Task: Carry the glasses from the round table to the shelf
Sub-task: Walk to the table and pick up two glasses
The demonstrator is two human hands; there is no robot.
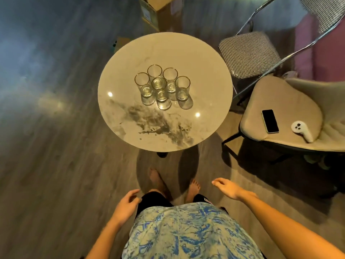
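Note:
Several clear glasses [162, 85] with gold rims stand upright in a tight cluster near the middle of the round marble table [130, 128]. My left hand [127, 204] hangs low by my hip, fingers loosely curled, holding nothing. My right hand [228, 188] is out in front of my right leg, fingers spread and empty. Both hands are well short of the table's near edge. No shelf is in view.
A beige cushioned chair [280, 101] to the right of the table carries a phone [270, 121] and a white controller [302, 131]. A houndstooth chair [248, 53] stands behind it. A cardboard box [156, 12] sits beyond the table. Wooden floor lies to the left.

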